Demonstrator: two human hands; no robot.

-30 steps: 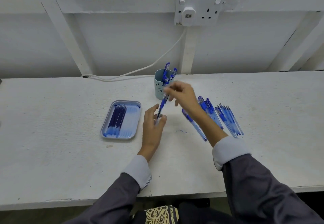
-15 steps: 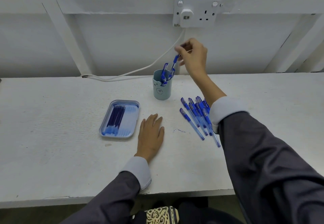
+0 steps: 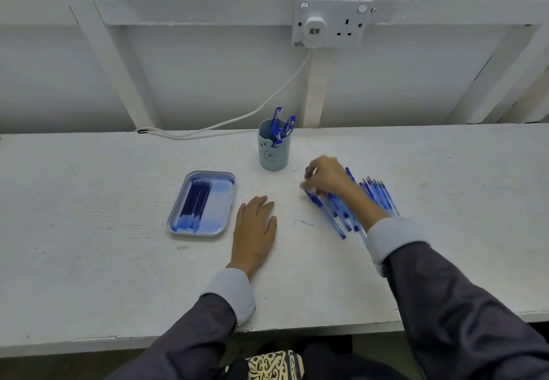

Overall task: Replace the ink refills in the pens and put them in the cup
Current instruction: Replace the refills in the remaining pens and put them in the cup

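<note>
Two dark sleeves (image 3: 190, 329) with pale cuffs cross the desk's (image 3: 89, 260) near edge; the right one is cut off at the frame's corner. The left hand (image 3: 255, 225) lies flat on the desk, fingers straight and close together, holding nothing. Just to its left a blue tray (image 3: 211, 173) holds ink refills (image 3: 197, 198) in a row, too fine to count. The right hand (image 3: 328, 179) is over the heap of loose blue pens (image 3: 335, 216) right of centre. It is blurred, with fingers bent down at the pens, and whether they pinch one cannot be told. Wrist and cuff hide part of the heap. Nearer the far edge stands the cup (image 3: 273, 156), with a few pens (image 3: 277, 124) leaning in it. Behind, a white cable (image 3: 267, 106) climbs to a wall socket (image 3: 332, 22).
</note>
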